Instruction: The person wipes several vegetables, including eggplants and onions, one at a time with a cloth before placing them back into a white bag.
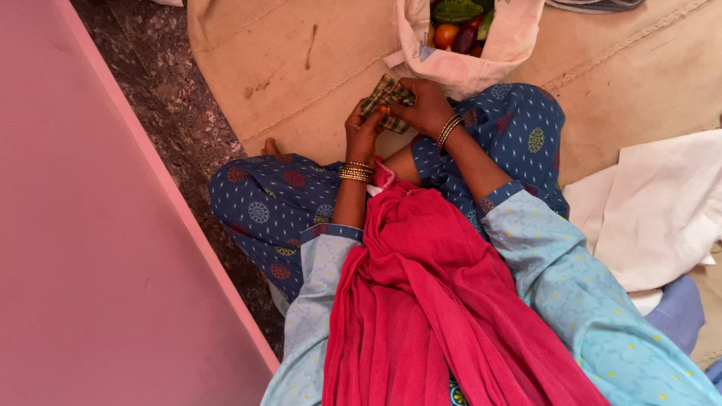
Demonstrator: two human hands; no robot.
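1. Two hands meet over a small checked cloth point(388, 103), held above the lap of a person seated cross-legged on a beige mat point(301, 68).
2. Left hand point(364, 134): fingers curled up and pressed onto the cloth's near edge, a closed pinch. Gold bangles ring the wrist.
3. Right hand point(426, 105): fingers and thumb clamped over the cloth's far side, likewise closed on it.
4. Step in hand, as judged: the cloth is being folded or unfolded between both hands; which of the two cannot be told.
5. Next move, as judged, calls for one hand to keep its pinch while the other shifts along the edge, so the folded layers do not slip.
6. Cloth: green and tan check, thin and limp, bunched into a compact wad; most of it is hidden by fingers.
7. Surroundings: a white bag point(466, 53) with vegetables point(455, 26) lies just beyond the hands; a red scarf point(429, 301) hangs in the foreground; white fabric point(654, 210) lies to the right, a pink panel point(90, 225) to the left.
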